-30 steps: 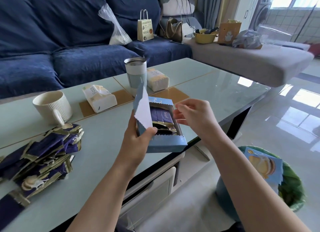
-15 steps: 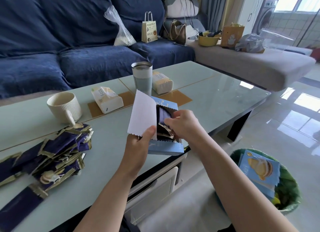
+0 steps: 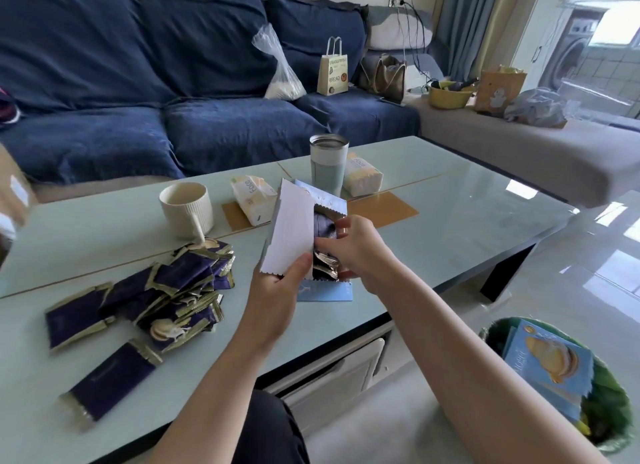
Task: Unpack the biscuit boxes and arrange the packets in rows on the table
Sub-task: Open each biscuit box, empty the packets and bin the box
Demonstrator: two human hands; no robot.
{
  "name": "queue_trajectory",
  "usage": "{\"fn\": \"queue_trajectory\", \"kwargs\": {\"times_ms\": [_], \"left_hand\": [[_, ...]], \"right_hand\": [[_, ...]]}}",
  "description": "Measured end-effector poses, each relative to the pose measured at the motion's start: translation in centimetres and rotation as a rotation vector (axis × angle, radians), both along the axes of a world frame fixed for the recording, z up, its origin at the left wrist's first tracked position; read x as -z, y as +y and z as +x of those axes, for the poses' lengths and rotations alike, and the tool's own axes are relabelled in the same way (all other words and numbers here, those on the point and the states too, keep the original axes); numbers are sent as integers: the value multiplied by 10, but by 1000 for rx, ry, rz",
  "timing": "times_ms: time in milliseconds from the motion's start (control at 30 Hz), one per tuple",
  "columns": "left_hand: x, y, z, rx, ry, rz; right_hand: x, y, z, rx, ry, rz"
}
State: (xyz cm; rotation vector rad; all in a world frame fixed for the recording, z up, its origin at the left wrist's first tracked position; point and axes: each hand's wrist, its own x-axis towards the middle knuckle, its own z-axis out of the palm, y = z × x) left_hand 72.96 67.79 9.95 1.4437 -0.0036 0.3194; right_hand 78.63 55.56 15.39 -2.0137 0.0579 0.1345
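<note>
Both bare forearms reach forward from the lower edge and meet at mid-frame; the left hand (image 3: 277, 287) is raised with its back to the camera, thumb up and pressed on the white flap of the box (image 3: 325, 290) it grips; the right hand (image 3: 356, 252) comes in from the right, knuckles up, fingers curled down into the open box, pinching the packets (image 3: 323, 264) there.

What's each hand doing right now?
Left hand: holding the open biscuit box by its flap.
Right hand: reaching into the box, gripping the packets inside.
</note>
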Motion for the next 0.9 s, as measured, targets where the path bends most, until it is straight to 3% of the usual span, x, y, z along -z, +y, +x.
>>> {"fn": "queue_trajectory", "kwargs": {"times_ms": [200, 467, 733, 900], "left_hand": [[-3, 37, -8, -25, 50, 21], [-10, 66, -17, -83, 5, -41], [-11, 79, -26, -146, 38, -27], [-10, 88, -25, -172, 111, -126]], "right_hand": [[-6, 28, 0, -31, 32, 27], [-10, 59, 3, -93, 184, 300], [-8, 70, 1, -136, 326, 441], [-10, 64, 5, -174, 343, 502]]}}
